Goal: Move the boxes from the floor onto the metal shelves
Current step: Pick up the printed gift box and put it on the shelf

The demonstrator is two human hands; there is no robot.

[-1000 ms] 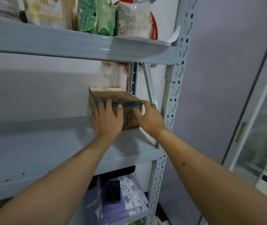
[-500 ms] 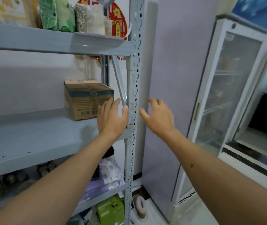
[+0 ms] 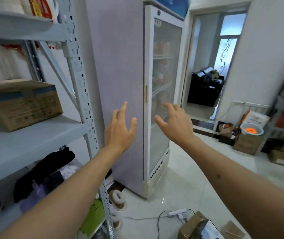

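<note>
Turning away from the rack is, by my reading, the step in hand: one box is shelved and another has to be fetched. Nearest, at the bottom right of the view, a brown cardboard box (image 3: 192, 225) sits on the pale tiled floor (image 3: 181, 178), with a darker printed carton (image 3: 206, 229) against its right side; a white power strip (image 3: 176, 212) and its cord lie just beyond them. Above these, both arms reach forward. The left hand (image 3: 119, 130) and the right hand (image 3: 176, 124) are raised in mid-air with fingers spread and relaxed, released and holding nothing, well apart from any box. To the left, a cardboard box with a blue band (image 3: 19, 104) rests on the middle level of the metal shelves (image 3: 34, 135), near the right upright. Farther off stands a glass-door fridge (image 3: 165, 94), and at the far right more boxes (image 3: 247, 141) lie on the floor by another rack. The next move likely calls for stooping to the near box and gripping its two sides.
</note>
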